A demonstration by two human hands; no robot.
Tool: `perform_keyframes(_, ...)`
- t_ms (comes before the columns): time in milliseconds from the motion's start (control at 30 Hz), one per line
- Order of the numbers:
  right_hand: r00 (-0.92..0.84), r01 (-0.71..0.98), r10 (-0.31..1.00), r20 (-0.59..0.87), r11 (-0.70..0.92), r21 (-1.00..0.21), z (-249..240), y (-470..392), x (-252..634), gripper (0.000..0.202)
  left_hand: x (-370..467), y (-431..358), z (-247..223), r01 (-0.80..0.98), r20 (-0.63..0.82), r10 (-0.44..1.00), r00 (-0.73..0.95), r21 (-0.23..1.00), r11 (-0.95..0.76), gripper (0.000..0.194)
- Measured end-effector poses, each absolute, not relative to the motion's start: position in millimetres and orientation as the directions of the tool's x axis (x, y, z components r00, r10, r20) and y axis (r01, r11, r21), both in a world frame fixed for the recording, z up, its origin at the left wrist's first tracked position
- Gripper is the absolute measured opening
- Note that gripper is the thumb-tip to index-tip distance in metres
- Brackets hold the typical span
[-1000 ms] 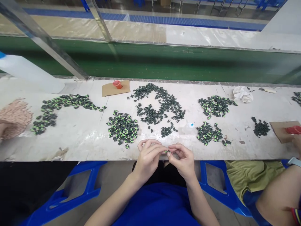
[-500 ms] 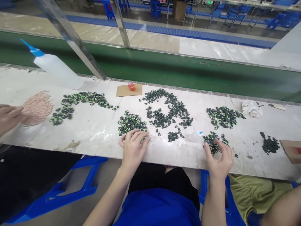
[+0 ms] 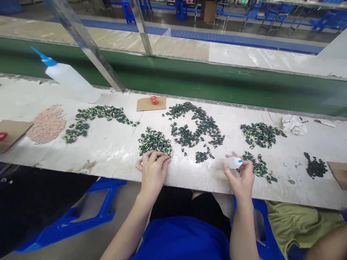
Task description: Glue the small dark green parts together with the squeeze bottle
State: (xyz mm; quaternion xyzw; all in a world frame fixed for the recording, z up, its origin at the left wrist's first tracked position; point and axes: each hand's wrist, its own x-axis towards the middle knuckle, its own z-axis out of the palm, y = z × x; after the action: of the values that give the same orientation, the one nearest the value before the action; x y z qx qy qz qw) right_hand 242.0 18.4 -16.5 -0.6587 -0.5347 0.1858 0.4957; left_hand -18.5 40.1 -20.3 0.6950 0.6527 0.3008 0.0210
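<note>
My right hand [image 3: 241, 177] has its thumb and fingers around a small white squeeze bottle with a blue tip [image 3: 232, 163], which lies low over the table. My left hand [image 3: 153, 169] rests at the near edge of a pile of small dark pieces with bright green marks [image 3: 154, 140]. Its fingers are curled and closed, and whatever the fingertips hold is hidden. Right of that pile is a ring-shaped spread of small dark green pieces [image 3: 207, 126], with a little cluster [image 3: 201, 156] nearer me. Another green-marked pile [image 3: 257, 166] lies just beyond my right hand's fingers.
A large white bottle with a blue nozzle [image 3: 72, 81] stands back left, near a metal post [image 3: 89, 50]. A red cup [image 3: 154, 100] sits on cardboard [image 3: 143, 104]. Pinkish pieces [image 3: 47, 124] lie left; crumpled tissue [image 3: 294, 124] lies right. People sit on both sides.
My right hand has moved left from the green-marked pile and taken hold of the small bottle. My left hand stays at its pile. A neighbour's hand at far left has gone from view.
</note>
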Motion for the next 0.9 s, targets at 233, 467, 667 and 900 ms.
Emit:
perform_keyframes(233, 0.485, -0.023, 0.868, 0.108, 0.136, -0.991, -23, 10, 225, 0.028, 6, 31, -14, 0.764, 0.394, 0.901, 0.184, 0.52, -0.383, 0.015)
perform_keyframes(467, 0.461, -0.144, 0.887, -0.016, 0.057, -0.988, -21, 11, 204, 0.02, 20, 25, -24, 0.691, 0.285, 0.92, 0.268, 0.609, -0.39, 0.008)
perform_keyframes(667, 0.53, 0.081, 0.848, 0.018, -0.029, -0.996, -21, 5, 192, 0.02, 15, 27, -24, 0.665, 0.191, 0.953, 0.235, 0.683, -0.301, 0.013)
perform_keyframes(900, 0.457, 0.153, 0.889, 0.014, -0.062, -0.986, -21, 2, 190, 0.019, 16, 29, -29, 0.664, 0.177, 0.96, 0.218, 0.694, -0.278, 0.015)
